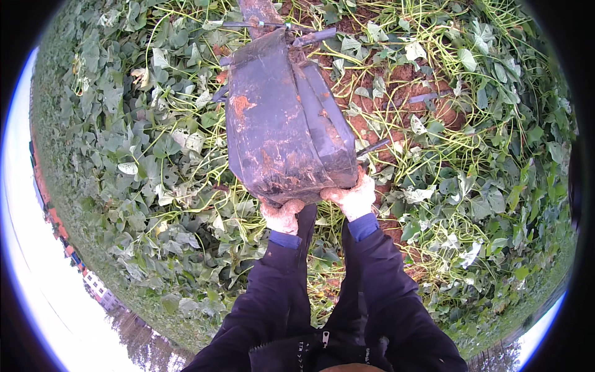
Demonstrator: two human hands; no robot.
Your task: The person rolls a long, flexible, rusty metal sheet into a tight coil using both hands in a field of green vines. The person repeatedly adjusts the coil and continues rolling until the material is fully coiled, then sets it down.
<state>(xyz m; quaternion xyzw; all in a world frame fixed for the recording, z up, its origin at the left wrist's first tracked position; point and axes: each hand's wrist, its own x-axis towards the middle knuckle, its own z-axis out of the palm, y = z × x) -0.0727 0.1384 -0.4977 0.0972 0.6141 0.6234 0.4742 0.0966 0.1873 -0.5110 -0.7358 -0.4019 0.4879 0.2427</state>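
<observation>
A bulky dark case or bag [272, 125], box-shaped and smeared with reddish soil, is held up in front of my legs. I cannot tell its exact kind. My left hand [282, 216], in a pale soil-stained glove, grips its lower edge near the left bottom corner. At the right bottom corner my right hand [351, 197], gloved the same way, grips the case; its fingers are partly hidden beneath. Dark strap-like pieces, among them one end [320, 36] at the top, stick out from its sides. A long muddy flat piece [260, 11] extends beyond its far end.
Broad-leaved vines [153, 135], apparently sweet potato, cover the ground with tangled stems. Reddish bare soil [367, 121] shows to the right of the case, where a dark strip [423, 97] lies. Pale buildings [100, 288] and trees [144, 335] stand far off at the left rim.
</observation>
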